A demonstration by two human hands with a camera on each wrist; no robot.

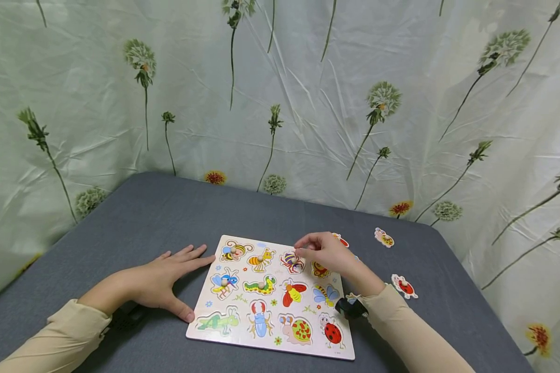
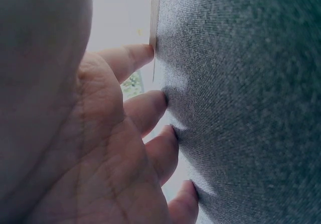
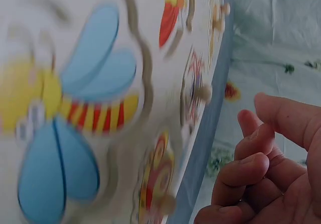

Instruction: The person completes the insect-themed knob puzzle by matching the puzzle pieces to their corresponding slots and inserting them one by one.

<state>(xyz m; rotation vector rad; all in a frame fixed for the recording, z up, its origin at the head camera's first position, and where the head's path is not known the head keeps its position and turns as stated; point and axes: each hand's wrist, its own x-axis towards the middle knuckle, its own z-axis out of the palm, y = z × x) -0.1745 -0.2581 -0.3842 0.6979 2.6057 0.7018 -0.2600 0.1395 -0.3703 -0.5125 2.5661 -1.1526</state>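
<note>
A wooden insect puzzle board (image 1: 235, 339) lies on the table. My left hand (image 1: 161, 282) rests with spread fingers at its left side, the thumb and a finger touching the edge. Over the far right part hovers my right hand (image 1: 329, 255), fingers loosely curled and holding nothing. Nearest to it is the spider piece (image 1: 291, 262), seated in its recess; in the right wrist view its knob (image 3: 203, 93) stands apart from the fingertips. A butterfly piece (image 3: 159, 179) sits beside it. The knobbed caterpillar piece (image 1: 260, 285) and several other pieces are also seated.
Loose on the table to the right lie a snail piece (image 1: 383, 237), a ladybug piece (image 1: 404, 286) and a red piece (image 1: 339, 239) partly behind the right hand. A flowered curtain (image 1: 308, 103) hangs behind the dark grey table (image 1: 191, 207).
</note>
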